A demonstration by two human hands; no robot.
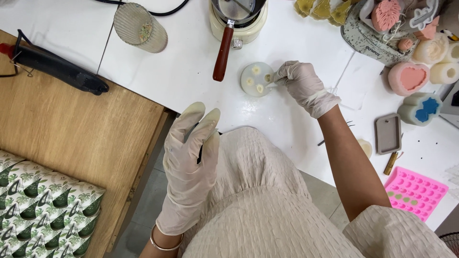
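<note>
Round pale translucent mould [256, 79] lying on white table [181, 71], already holding several small yellowish flower pieces, space remaining. Gloved right hand [302, 85] pinching a thin tool at its rim, fingers together. Gloved left hand [191, 162] hovering over lap, fingers apart, holding nothing. Sitting just behind: cream melting pot [237, 21] with red-brown handle.

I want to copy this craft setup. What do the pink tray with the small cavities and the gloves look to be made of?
The pink tray looks like soft matte silicone: bright, even colour, rounded moulded cavities. The gloves on the left hand and right hand look like thin latex or vinyl: pale, translucent, wrinkled at the fingers. Which one, I cannot tell.
</note>
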